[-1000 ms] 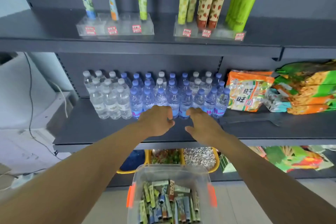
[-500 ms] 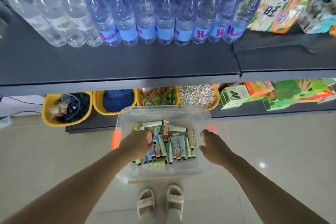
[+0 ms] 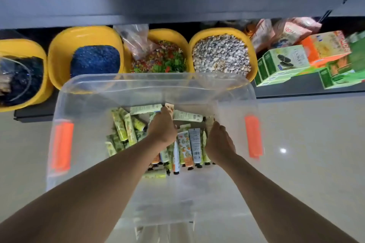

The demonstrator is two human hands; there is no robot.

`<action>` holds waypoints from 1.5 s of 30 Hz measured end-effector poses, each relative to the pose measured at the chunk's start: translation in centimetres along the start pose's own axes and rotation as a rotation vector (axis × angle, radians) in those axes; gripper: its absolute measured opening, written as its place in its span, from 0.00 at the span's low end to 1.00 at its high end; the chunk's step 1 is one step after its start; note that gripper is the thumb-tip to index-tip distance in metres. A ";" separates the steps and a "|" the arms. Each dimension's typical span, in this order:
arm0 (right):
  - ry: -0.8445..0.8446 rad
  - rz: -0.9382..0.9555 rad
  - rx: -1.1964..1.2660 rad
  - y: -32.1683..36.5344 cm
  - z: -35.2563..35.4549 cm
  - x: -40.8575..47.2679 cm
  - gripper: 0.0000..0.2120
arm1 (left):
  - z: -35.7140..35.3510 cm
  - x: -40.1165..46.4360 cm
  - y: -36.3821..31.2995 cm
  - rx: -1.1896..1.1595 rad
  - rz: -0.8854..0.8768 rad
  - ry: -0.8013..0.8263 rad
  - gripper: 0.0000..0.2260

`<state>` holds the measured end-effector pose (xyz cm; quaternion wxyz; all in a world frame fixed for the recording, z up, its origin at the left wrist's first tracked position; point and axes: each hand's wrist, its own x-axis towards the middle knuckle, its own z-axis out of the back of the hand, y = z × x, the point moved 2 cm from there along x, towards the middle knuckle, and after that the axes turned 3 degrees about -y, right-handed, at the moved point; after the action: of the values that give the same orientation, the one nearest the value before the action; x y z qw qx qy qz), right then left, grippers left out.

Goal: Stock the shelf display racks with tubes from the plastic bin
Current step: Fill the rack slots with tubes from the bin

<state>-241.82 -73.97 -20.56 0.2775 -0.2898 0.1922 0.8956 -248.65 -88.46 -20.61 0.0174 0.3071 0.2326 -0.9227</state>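
A clear plastic bin (image 3: 158, 85) with orange side latches (image 3: 61, 144) stands on the floor below me. Several patterned tubes (image 3: 185, 144), green, white and orange, lie piled in its bottom. Both of my hands reach down into the pile. My left hand (image 3: 162, 126) curls its fingers over a tube (image 3: 169, 106) at the far side of the heap. My right hand (image 3: 217, 142) curls round a pale tube (image 3: 209, 123) at the pile's right edge. My fingertips are hidden under the backs of my hands. The display racks are out of view.
A dark shelf edge (image 3: 177, 6) overhangs the top of the view. Behind the bin, yellow tubs (image 3: 85, 35) hold blue gravel, coloured bits and pebbles (image 3: 221, 53). Green and orange boxes (image 3: 284, 63) sit on the low shelf at right. Pale tiled floor (image 3: 306, 163) surrounds the bin.
My view dropped from the upper shelves to the bin. Both hands came down from the bottle shelf, reached the bin rim, then moved in among the tubes.
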 end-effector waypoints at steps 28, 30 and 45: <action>0.178 0.132 0.665 7.9 19.1 -12.5 0.10 | 18.9 -12.7 -7.3 -0.576 -0.069 0.133 0.12; 0.075 0.223 0.609 9.0 23.7 -15.7 0.12 | 23.2 -15.3 -9.0 -0.573 -0.114 0.114 0.17; -0.576 0.654 0.562 17.0 49.5 -37.6 0.14 | 48.6 -32.2 -19.8 -0.490 -0.597 -0.205 0.05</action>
<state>-247.09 -76.59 43.57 0.0918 0.1293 0.4218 0.8927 -253.10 -95.78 40.34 -0.1555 0.1192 0.5220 -0.8301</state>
